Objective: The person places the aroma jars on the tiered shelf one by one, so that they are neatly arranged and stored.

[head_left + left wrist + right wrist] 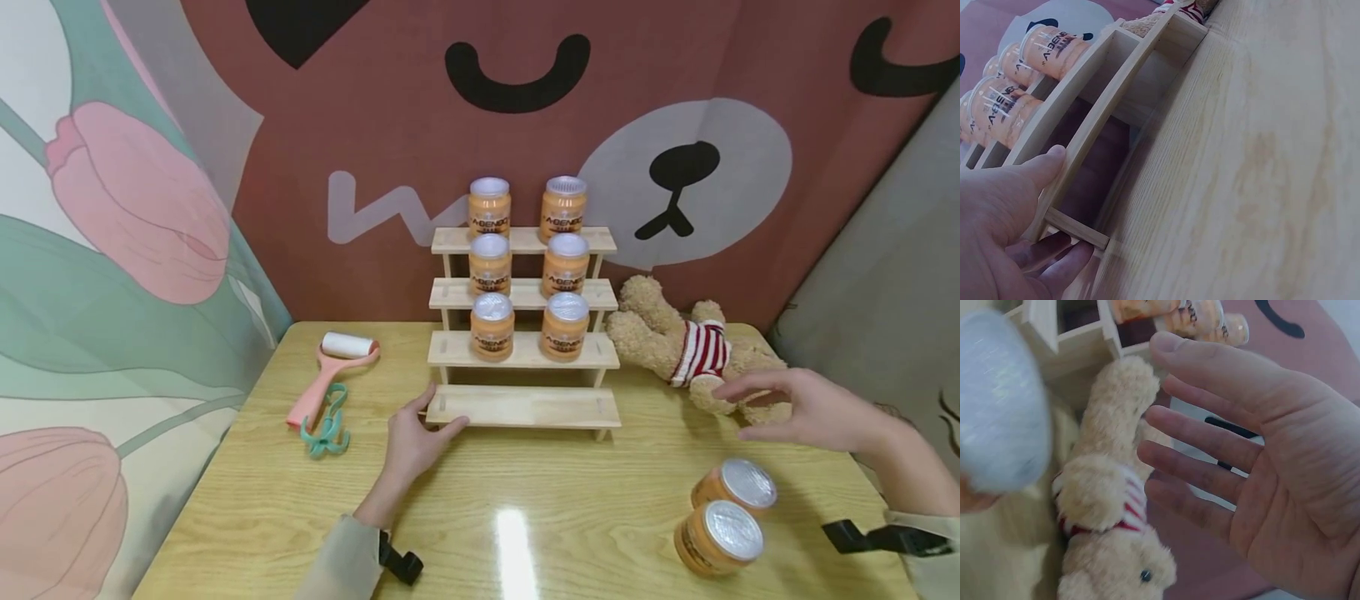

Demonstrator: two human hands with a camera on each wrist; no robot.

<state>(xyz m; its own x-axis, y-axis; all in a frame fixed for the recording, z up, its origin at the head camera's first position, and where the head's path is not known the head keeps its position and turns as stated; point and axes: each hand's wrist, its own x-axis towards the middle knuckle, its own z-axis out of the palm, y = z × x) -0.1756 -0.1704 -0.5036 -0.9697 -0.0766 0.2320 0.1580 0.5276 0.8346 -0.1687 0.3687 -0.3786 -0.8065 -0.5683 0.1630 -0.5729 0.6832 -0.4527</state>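
A four-step wooden display shelf stands at the back of the table, with orange jars in pairs on its upper three steps. With thumb on top and fingers around the end, my left hand grips the left end of the bottom step, which bears no jar. My right hand hovers over the table's right side, fingers extended and holding nothing. Below it stand two more orange jars with silvery lids, close together; one lid looms large and blurred in the right wrist view.
A teddy bear in a striped shirt lies right of the shelf. On the left lie a pink lint roller and a teal hook. A curtain with a bear print hangs behind the table.
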